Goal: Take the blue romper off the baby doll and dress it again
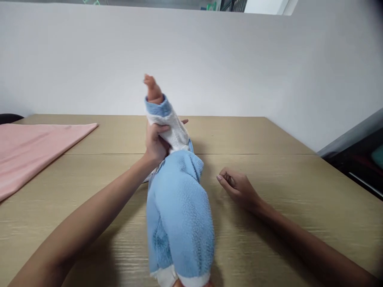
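Note:
A doll (pixel 182 199) dressed in a fleecy blue outfit with white trim lies on the table with its legs toward me. One of its arms points up, in a white sleeve (pixel 176 129) with a blue cuff, and its small bare hand (pixel 154 89) sticks out on top. My left hand (pixel 157 139) is wrapped round that sleeve. The doll's head is hidden behind the clothing. To the right of the doll and apart from it, my right hand (pixel 236 185) rests over the table with fingers curled in, and nothing shows in it.
A pink cloth (pixel 38 147) is spread on the left of the wooden table (pixel 287 179). A white wall (pixel 191 59) stands behind the far edge. Beyond the right edge is a dark object (pixel 359 155) that I cannot make out.

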Demonstrator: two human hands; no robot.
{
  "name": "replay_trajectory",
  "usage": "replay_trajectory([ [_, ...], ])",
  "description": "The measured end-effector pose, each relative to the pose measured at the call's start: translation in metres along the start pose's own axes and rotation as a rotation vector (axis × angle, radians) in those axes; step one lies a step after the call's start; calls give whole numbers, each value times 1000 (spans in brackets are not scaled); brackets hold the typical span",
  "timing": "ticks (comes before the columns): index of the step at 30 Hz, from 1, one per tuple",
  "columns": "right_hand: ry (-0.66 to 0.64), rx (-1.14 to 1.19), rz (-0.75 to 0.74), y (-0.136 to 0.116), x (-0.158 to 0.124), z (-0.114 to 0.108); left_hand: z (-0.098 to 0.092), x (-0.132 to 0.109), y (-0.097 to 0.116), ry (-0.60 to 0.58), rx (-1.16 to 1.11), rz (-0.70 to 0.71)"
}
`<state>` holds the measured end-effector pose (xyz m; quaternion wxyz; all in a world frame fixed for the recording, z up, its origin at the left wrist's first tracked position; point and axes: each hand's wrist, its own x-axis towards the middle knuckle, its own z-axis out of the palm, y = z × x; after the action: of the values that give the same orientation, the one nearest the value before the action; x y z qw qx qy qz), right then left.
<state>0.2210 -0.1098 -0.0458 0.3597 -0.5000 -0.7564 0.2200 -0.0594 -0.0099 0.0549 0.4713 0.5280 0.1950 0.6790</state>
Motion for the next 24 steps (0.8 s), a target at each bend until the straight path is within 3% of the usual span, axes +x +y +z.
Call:
replay_trajectory([
  [4,106,205,-93,-43,10,36,-28,-1,10,119,-137,94],
  [9,90,511,-70,-104,25,88,-66,-3,18,315,-381,92],
  [12,102,615,-74,-124,32,109,-85,-8,20,454,-395,104],
  [18,123,557,-126,-136,45,124,-110,-16,12,520,-413,112],
  [24,212,502,-176,-152,62,119,-102,-19,11,525,-398,170],
])
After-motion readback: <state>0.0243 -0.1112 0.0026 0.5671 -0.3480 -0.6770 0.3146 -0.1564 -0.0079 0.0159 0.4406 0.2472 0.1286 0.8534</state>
